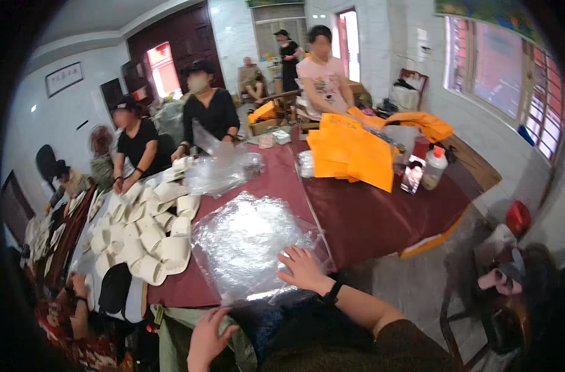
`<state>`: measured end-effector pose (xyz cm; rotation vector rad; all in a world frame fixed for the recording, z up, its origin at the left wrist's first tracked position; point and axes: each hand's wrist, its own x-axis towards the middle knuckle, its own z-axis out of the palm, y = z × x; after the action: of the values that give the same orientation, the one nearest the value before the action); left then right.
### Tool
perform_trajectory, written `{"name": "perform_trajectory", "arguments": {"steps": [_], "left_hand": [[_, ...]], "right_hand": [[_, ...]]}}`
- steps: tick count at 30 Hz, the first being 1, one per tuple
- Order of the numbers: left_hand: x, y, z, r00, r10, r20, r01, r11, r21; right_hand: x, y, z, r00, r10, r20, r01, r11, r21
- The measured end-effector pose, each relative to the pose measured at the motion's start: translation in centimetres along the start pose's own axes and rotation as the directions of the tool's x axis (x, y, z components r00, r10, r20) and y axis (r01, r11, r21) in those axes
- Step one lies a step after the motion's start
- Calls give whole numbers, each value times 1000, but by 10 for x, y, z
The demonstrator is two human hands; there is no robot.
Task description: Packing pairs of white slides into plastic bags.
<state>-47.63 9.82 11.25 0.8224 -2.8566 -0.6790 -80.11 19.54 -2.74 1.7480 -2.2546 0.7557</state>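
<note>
Fingers (293, 254) of the right hand (307, 271) spread open over the near right part of the clear plastic bags (245, 232), gripping nothing; whether they press the film cannot be told. Loosely curved and empty, the fingers of the left hand (211, 338) hang near the front edge of the dark red tablecloth (369, 211). On it the bags lie flat, right of the cream slippers (149, 239). Such slick, probably clinging film is best steadied under a flat palm, without creasing.

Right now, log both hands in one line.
Right hand: open, over clear plastic; left hand: open, near table; cream slippers: piled left
</note>
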Motion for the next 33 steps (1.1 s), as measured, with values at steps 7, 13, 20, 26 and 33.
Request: {"name": "perform_trajectory", "arguments": {"steps": [7, 13, 20, 26, 33], "left_hand": [[106, -7, 14, 948, 318, 16, -319, 947, 36], [200, -90, -21, 922, -133, -364, 226, 947, 227], [245, -181, -19, 743, -513, -430, 627, 758, 180], [202, -316, -45, 672, -667, -322, 721, 689, 78], [248, -248, -27, 682, -476, -555, 657, 733, 179]], "right_hand": [[-4, 19, -8, 996, 73, 52, -73, 997, -1], [-2, 3, -3, 999, 13, 36, -14, 1000, 26], [-5, 18, -14, 997, 73, 18, -73, 997, -8], [8, -5, 2, 994, 91, 63, -91, 996, -6], [-9, 12, -4, 995, 100, -23, -101, 994, -40]]}}
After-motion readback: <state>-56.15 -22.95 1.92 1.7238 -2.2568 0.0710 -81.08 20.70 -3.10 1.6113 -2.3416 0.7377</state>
